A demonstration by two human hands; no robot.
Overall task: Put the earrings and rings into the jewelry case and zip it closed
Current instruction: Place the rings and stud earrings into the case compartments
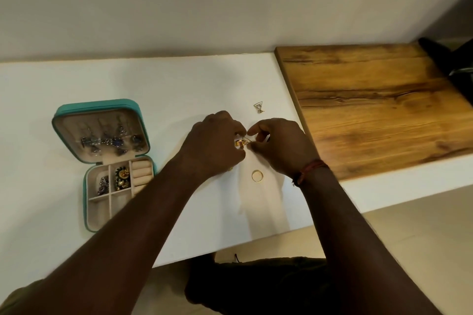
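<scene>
A teal jewelry case (87,215) lies open at the left of the white table (76,84), earrings hanging in its lid and several pieces in its compartments. My left hand (213,146) and my right hand (280,146) meet at the table's middle. Both pinch a small gold triangular earring (245,140); a wide gold ring (239,143) shows by my left fingers. A second triangular earring (258,106) lies just beyond my hands. A plain gold ring (257,175) lies on the table below them.
A wooden board (378,107) covers the right part of the table, with a dark object (455,64) at its far right. A pale wall rises behind. The table's front edge runs close to my body.
</scene>
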